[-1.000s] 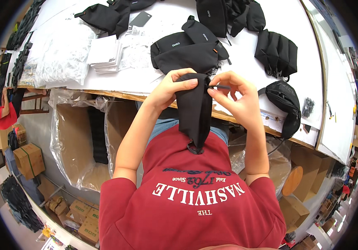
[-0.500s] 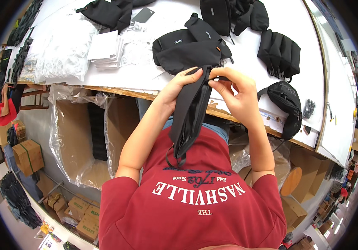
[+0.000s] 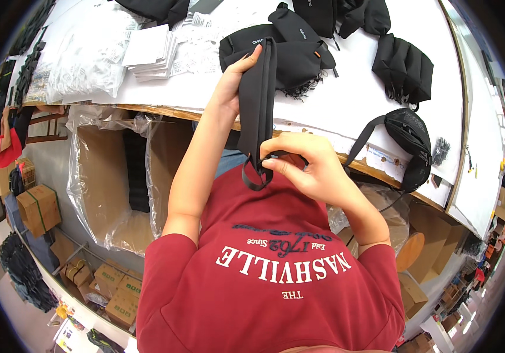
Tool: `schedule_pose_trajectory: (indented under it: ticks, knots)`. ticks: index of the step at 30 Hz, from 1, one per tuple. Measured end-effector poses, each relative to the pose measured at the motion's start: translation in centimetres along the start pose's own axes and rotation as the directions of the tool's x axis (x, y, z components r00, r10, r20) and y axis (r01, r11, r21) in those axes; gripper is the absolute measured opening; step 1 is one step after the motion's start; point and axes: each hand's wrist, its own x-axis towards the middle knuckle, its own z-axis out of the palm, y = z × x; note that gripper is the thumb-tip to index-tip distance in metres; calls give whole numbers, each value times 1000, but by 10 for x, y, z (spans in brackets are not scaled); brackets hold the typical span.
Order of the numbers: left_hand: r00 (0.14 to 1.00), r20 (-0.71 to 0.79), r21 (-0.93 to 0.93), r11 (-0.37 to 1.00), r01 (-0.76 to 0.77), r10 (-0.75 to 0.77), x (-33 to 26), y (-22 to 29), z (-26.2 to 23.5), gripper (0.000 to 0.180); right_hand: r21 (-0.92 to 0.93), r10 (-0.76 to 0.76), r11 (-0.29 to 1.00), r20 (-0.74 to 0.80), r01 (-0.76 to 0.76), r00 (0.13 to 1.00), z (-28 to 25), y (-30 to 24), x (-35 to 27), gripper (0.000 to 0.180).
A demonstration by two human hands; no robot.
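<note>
A black fabric pouch (image 3: 256,100) is held upright over the table's near edge, its zipper side turned toward the right. My left hand (image 3: 227,88) is closed around its upper left side, with the thumb near the top end. At the lower end, my right hand (image 3: 305,162) pinches the black zipper pull, whose dark strip shows between the fingers. A wrist loop (image 3: 252,184) hangs below the pouch, next to my right fingertips. Just behind the pouch, more black pouches (image 3: 299,56) lie overlapping on the table, one with an orange tab.
On the white table (image 3: 323,106) are a stack of white cards (image 3: 149,53), a clear bag of white pieces (image 3: 90,56), grouped black pouches (image 3: 402,70) and a black strapped bag (image 3: 408,147). Plastic-lined cartons (image 3: 108,194) stand below. A person in red (image 3: 2,147) is at far left.
My right hand has moved from the pouch's top down to its lower end, and the gaping zipper opening has drawn together. My left hand has raised the pouch farther over the table.
</note>
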Motion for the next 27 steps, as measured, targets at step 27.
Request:
schedule_pose_trajectory:
  ticks: [27]
  knots:
    - [913, -323, 35, 967, -254, 251, -72, -10, 12, 48, 512, 232, 857, -277, -61, 933, -33, 42, -9, 28]
